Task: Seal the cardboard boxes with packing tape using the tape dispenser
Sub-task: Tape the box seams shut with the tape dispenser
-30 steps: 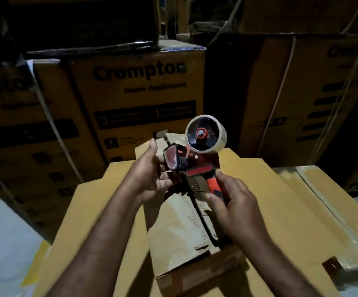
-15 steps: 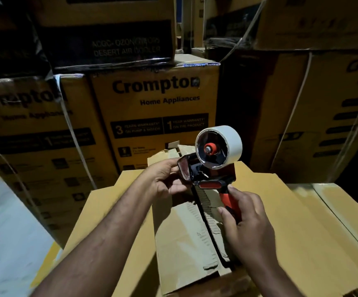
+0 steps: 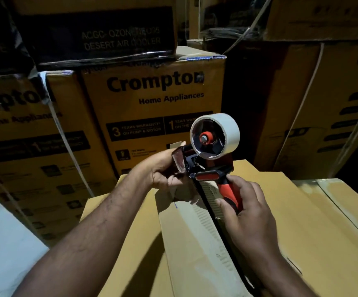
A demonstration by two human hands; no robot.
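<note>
Above the far end of the cardboard box [image 3: 184, 254], the head view shows the tape dispenser [image 3: 211, 168] held clear of it, roll up and far, its red handle slanting down and near into the right hand [image 3: 253, 219], whose fingers are curled round it. The left hand [image 3: 163, 172] pinches the front guard on the dispenser's left; whether it has the tape end I cannot tell. The box's seam [image 3: 222, 234] runs from under the dispenser toward the near right, probably the line to follow.
</note>
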